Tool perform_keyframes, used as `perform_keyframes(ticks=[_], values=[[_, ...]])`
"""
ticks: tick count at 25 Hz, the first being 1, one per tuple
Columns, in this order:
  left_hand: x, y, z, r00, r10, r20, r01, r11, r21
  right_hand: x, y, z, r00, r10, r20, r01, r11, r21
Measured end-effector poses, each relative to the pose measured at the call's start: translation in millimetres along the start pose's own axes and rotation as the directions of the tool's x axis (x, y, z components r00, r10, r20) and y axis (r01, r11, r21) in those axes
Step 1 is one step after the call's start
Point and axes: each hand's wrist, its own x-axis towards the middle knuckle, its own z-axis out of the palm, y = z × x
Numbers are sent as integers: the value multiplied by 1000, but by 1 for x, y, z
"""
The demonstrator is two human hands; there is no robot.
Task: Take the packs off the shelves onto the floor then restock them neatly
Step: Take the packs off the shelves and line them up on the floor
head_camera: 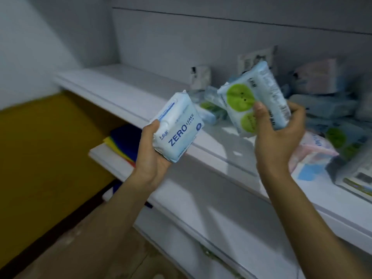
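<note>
My left hand [154, 156] grips a pale blue pack [178, 129] printed "ZERO LEAKS", held up in front of the white shelf [120, 91]. My right hand [279, 135] grips a white pack with green circles [241, 103], with a second light blue pack [271, 91] held behind it. Both hands are raised just in front of the shelf's front edge. More packs [330, 109] lie in a loose heap on the right part of the shelf, blurred by motion. A pink and blue pack [314, 156] lies near the shelf edge below my right hand.
The left part of the upper shelf is bare. A lower shelf [108, 158] holds folded blue, yellow and red cloths [124, 141]. A small white box [199, 77] and a wall socket plate [255, 59] sit at the back. Brown floor [40, 148] lies to the left.
</note>
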Motion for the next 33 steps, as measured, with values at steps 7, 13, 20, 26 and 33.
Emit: perform_keyframes(ticks=[7,13,20,26,33], values=[[-103,0,-50,916,352,-193,-249,875,416,-144,-34,47,836,261,483,-353,929,108],[-144,37,-129,845,366,-389,-167,873,458,-218,-37,89,604,309,735,-488,872,34],[-173,111,-286,947,141,-290,-39,943,331,-317,-48,207,225,319,921,-631,768,-112],[-185,115,-395,938,-62,-342,212,883,420,-388,-26,263,-31,406,913,-537,764,-358],[-162,23,-454,714,-137,-686,444,847,292,-448,76,284,24,657,753,-524,650,-551]])
